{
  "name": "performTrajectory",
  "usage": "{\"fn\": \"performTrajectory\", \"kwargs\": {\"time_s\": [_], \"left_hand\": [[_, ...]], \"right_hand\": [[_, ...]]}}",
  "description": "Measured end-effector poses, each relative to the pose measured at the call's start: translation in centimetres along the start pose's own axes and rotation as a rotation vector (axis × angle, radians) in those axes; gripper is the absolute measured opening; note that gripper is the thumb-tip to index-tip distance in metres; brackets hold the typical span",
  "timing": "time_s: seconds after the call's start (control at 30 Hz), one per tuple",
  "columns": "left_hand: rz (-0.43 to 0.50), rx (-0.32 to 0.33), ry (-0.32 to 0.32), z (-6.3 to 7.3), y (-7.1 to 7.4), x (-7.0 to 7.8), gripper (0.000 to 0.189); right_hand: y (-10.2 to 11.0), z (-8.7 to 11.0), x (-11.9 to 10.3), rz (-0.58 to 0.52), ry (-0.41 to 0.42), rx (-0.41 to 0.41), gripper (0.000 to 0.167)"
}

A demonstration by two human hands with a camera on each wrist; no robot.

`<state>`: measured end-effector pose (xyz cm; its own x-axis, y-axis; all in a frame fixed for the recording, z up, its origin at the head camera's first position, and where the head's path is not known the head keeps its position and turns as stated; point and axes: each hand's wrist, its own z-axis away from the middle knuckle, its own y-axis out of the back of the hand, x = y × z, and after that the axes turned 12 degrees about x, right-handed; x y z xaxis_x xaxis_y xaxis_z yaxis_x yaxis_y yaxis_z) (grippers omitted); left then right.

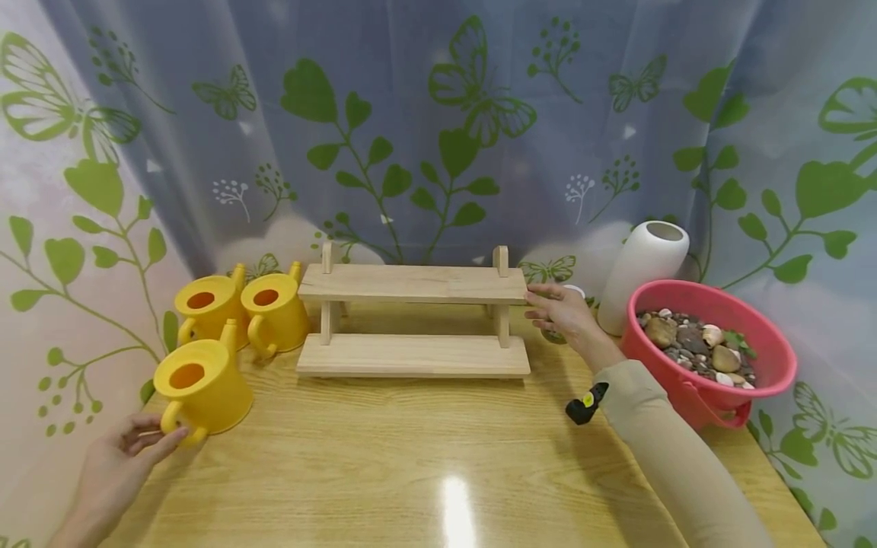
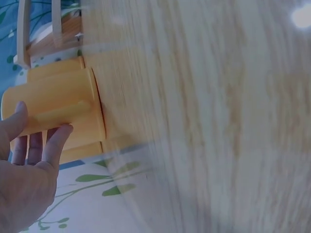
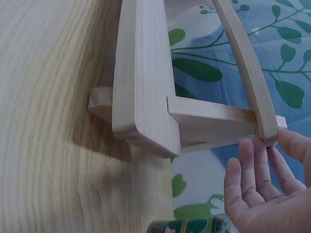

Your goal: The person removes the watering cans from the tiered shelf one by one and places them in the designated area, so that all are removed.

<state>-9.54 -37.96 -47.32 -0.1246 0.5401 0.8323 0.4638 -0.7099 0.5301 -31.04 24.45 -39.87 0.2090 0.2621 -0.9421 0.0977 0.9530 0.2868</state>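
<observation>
At the left of the head view, my left hand (image 1: 113,464) is at the handle of the front yellow watering can (image 1: 205,384), thumb on one side and fingers on the other. The left wrist view has that hand (image 2: 31,165) gripping the handle (image 2: 60,114). Two more yellow watering cans (image 1: 214,297) (image 1: 277,323) stand just behind. A two-tier wooden shelf (image 1: 411,283) stands at the table's back middle. My right hand (image 1: 565,313) holds the right end of its upper board; in the right wrist view the thumb and fingertips of the hand (image 3: 267,189) flank the board end (image 3: 267,131).
On the right, a red bucket (image 1: 781,358) holds stones and shells. A tall white vase (image 1: 633,266) leans beside it. A green patterned jar (image 3: 187,225), partly hidden, is near my right hand. Leaf-printed curtains (image 1: 411,114) hang behind the wooden table (image 1: 384,457).
</observation>
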Motion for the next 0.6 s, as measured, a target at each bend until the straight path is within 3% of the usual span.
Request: {"fn": "performTrajectory", "kwargs": {"time_s": [0.23,0.4,0.47,0.6], "left_hand": [[0.043,0.084,-0.086,-0.9,0.4,1.2,0.022],[0.113,0.163,-0.149,-1.5,0.7,4.0,0.022],[0.143,0.203,-0.195,-1.7,0.5,5.3,0.024],[0.167,0.223,-0.272,-2.1,-0.3,7.9,0.023]], "right_hand": [[0.8,0.9,0.7,-0.026,0.009,0.051,0.056],[1.7,1.9,1.6,-0.012,0.060,0.093,0.054],[2.0,2.6,1.7,0.011,0.106,0.099,0.053],[2.5,4.5,1.2,0.053,0.223,0.099,0.051]]}}
